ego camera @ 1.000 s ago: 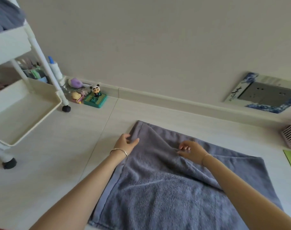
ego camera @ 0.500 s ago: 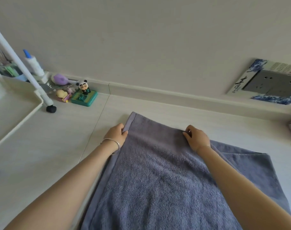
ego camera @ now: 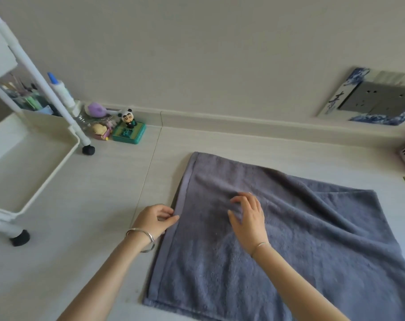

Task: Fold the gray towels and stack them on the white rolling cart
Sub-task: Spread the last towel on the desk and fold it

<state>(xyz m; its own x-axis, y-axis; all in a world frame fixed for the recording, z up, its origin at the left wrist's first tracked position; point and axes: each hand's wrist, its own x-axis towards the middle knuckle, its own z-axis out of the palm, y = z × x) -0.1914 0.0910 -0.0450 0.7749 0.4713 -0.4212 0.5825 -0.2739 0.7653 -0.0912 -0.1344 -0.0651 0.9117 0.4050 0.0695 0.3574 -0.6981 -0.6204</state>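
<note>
Pinching the gray towel (ego camera: pixel 312 239) hem, left hand (ego camera: pixel 154 220) lies near white cart (ego camera: pixel 46 181), toys (ego camera: pixel 127 128); right hand (ego camera: pixel 249 218) spread.

Plain slate-gray towel (ego camera: pixel 277 239) on pale beige floor (ego camera: pixel 92 193); white cart (ego camera: pixel 35 163) with black casters (ego camera: pixel 88 150). A black-and-white panda figurine (ego camera: pixel 127 117) on a green base (ego camera: pixel 128 135); blue-and-white patterned surround (ego camera: pixel 377 119) frames a gray socket plate (ego camera: pixel 379 100).

The towel (ego camera: pixel 312 239) lies on the floor (ego camera: pixel 92 193), rolling cart (ego camera: pixel 44 122) to its left, toy figurines (ego camera: pixel 125 128) behind against the wall (ego camera: pixel 196 54).
</note>
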